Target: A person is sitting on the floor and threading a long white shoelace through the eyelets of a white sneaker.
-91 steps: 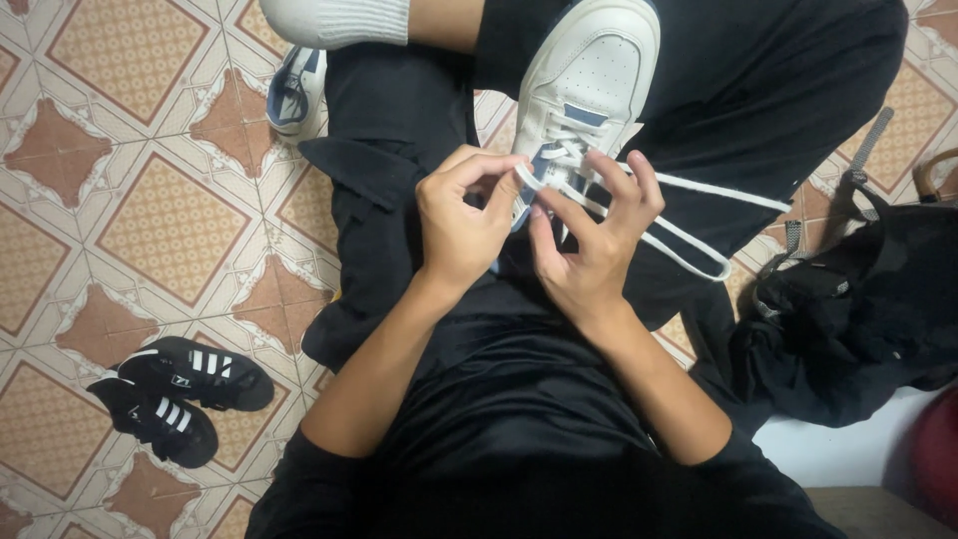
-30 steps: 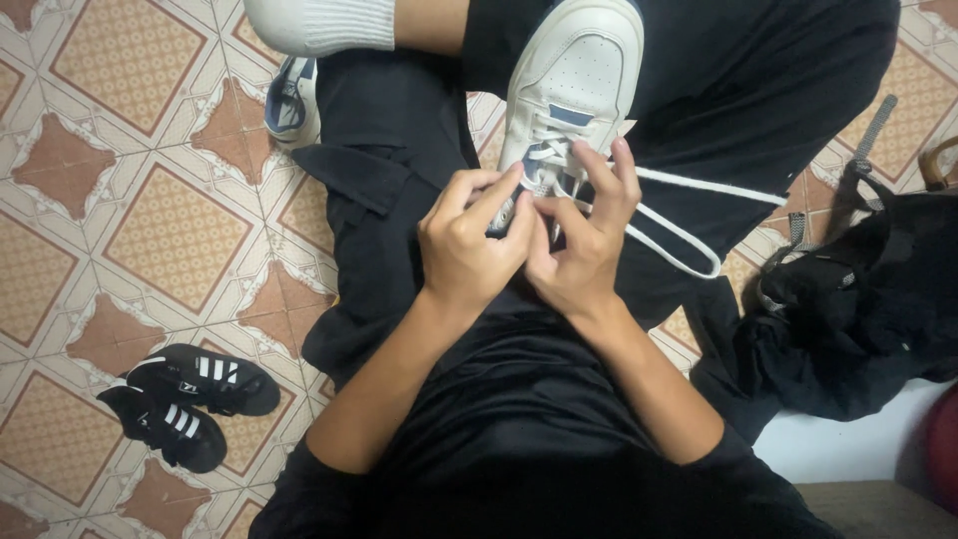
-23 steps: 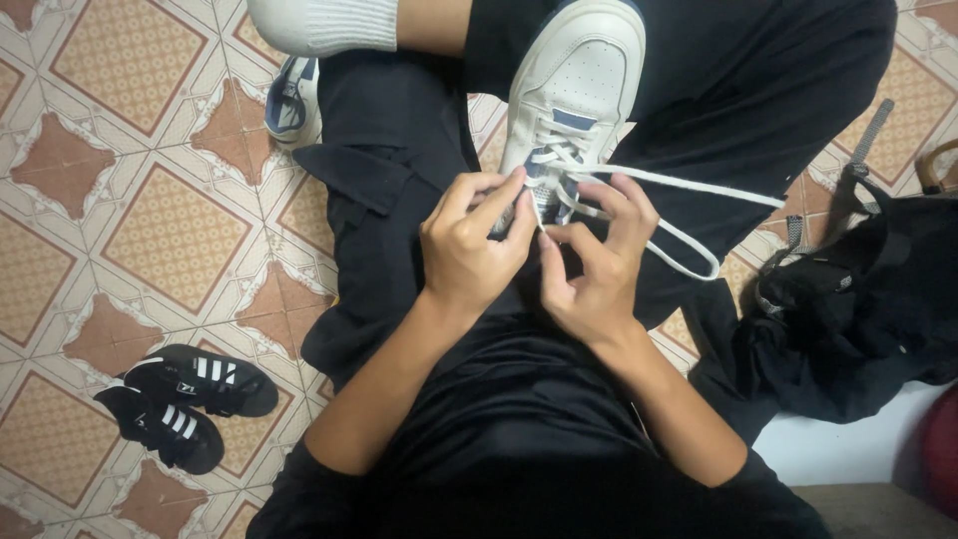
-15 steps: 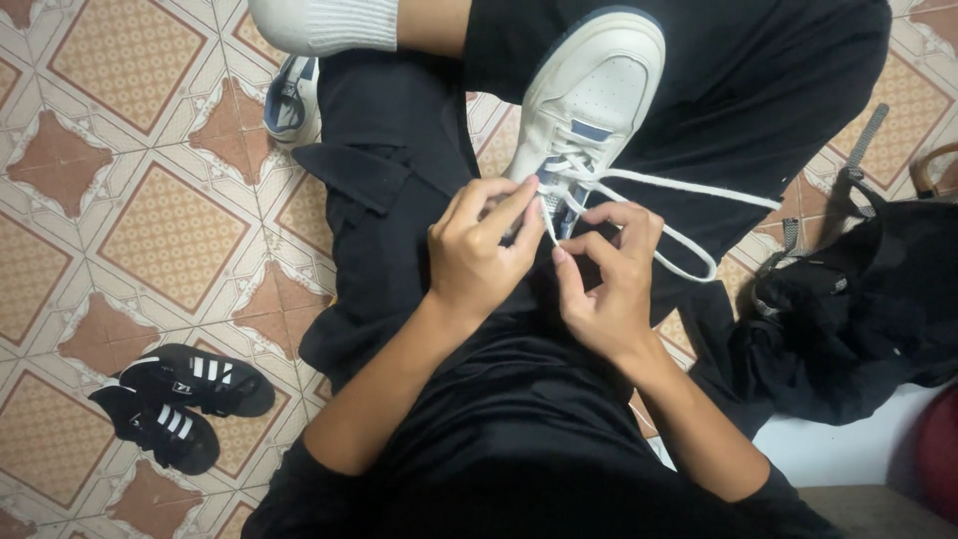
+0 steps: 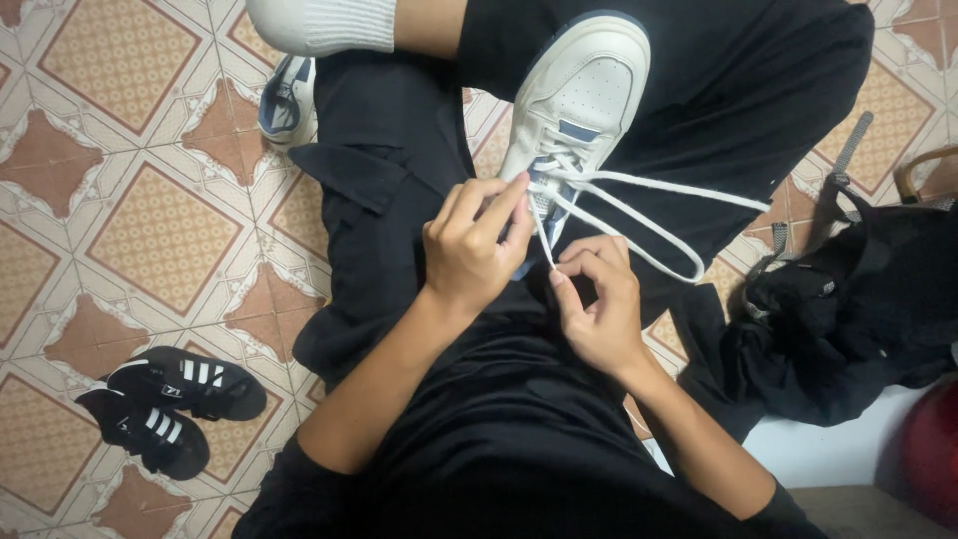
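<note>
Left hand [image 5: 469,250], right hand [image 5: 597,299] pinched

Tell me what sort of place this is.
Probably a home floor or entryway: patterned brown and cream floor tiles, a pair of black sneakers with white stripes left out, and a black fabric bag beside the seated person.

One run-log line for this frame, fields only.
left hand: pinching shoe at eyelets | right hand: grip shut on lace, pulled taut | floor: black sneakers
</note>
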